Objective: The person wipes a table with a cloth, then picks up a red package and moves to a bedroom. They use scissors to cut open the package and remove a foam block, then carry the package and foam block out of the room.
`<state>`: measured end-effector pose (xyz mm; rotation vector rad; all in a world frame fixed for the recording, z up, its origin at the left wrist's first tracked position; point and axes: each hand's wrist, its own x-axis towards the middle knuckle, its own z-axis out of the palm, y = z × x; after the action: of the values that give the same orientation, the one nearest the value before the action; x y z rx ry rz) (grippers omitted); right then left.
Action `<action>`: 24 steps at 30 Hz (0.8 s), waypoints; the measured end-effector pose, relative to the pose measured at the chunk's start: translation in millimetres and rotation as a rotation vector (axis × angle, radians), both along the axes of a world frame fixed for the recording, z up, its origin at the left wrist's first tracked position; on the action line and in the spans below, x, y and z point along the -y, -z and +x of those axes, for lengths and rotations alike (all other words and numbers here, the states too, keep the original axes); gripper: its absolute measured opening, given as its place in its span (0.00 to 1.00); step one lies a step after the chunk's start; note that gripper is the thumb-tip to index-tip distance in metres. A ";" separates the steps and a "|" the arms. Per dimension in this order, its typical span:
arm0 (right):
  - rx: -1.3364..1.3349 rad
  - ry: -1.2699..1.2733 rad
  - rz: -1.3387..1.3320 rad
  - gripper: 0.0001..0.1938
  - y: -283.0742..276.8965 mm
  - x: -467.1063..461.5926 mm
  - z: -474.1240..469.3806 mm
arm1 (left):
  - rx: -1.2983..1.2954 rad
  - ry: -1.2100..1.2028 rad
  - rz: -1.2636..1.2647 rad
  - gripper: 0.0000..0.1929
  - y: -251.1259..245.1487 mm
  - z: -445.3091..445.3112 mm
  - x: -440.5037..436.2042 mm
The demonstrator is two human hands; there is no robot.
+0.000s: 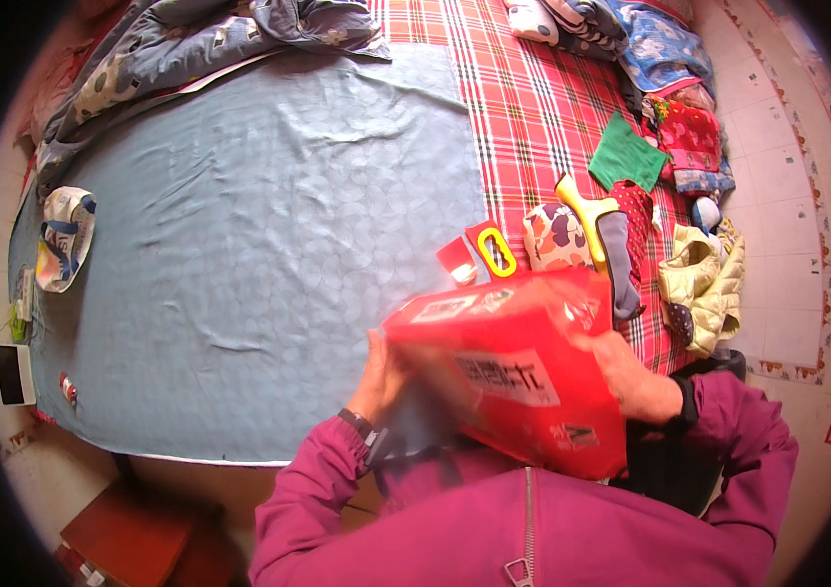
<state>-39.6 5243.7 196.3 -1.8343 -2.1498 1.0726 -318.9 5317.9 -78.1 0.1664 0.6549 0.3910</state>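
A large red plastic package (533, 367) with printed writing is held tilted in front of my body, over the near edge of the bed. My left hand (380, 378) is at its left end, fingers partly hidden behind it. At its right side, my right hand (624, 374) grips the red plastic. Just beyond the package lie a small red and white packet (458, 261) and a yellow plastic handle (496, 252) on a red piece. A yellow-handled tool (585, 209) rests by a patterned cloth bundle (557, 238) and a grey cloth item (619, 268).
A pale blue sheet (261, 242) covers most of the bed. Folded clothes, a green cloth (626, 152) and a pale yellow quilted garment (701, 290) lie along the right side. A white printed bag (67, 238) is at the far left. A red-brown stool (129, 524) stands below.
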 end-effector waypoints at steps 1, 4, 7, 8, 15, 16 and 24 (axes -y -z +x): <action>0.008 -0.112 0.097 0.24 -5.4 12.4 2.1 | 0.157 -0.094 -0.077 0.45 2.3 2.8 4.4; -0.108 -0.003 0.081 0.26 -3.4 38.5 12.1 | 0.300 -0.209 -0.146 0.41 14.0 24.1 21.6; -0.093 0.004 0.066 0.26 0.0 52.2 28.8 | 0.311 -0.229 -0.137 0.40 27.2 39.6 36.7; -0.121 0.021 0.115 0.25 -1.3 54.8 35.0 | 0.301 -0.232 -0.126 0.40 31.1 42.3 40.3; -0.518 0.488 -0.135 0.17 -5.9 48.3 61.7 | 0.185 -0.277 -0.027 0.39 42.2 39.0 52.0; -0.462 0.389 -0.038 0.17 -6.7 47.2 64.2 | 0.158 -0.289 -0.008 0.38 41.2 33.4 52.1; -0.497 0.289 0.017 0.10 -2.9 37.9 33.2 | -0.100 -0.389 0.181 0.37 46.1 -44.6 31.2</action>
<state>-6.4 5205.8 199.2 -1.5889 -1.5578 1.2668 -363.5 5286.7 -124.3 0.2323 0.7515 0.8217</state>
